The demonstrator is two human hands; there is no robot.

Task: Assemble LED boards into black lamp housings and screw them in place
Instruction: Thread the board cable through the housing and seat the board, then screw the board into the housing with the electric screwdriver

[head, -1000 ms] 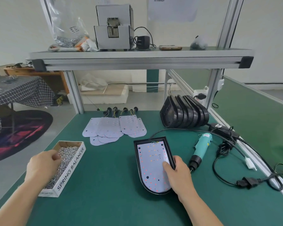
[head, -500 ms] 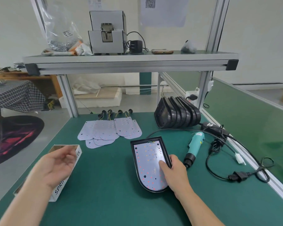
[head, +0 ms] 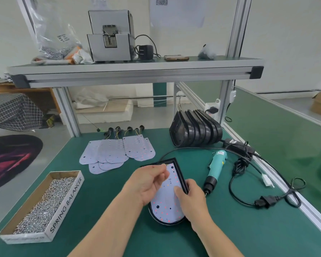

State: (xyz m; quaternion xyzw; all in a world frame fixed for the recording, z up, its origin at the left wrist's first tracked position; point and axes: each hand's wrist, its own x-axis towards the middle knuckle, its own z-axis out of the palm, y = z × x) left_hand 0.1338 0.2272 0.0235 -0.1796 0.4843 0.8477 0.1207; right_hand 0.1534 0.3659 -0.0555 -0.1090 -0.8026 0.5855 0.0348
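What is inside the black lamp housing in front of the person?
A white LED board with red dots lies in the black lamp housing. The left hand covers the board's upper left, the right hand its right edge. Whatever lies beneath it is hidden.

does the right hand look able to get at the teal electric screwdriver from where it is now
Probably yes. The right hand grips the lamp housing by its rim, and the electric screwdriver lies just beside it on the green mat, tip toward the hand, nothing between.
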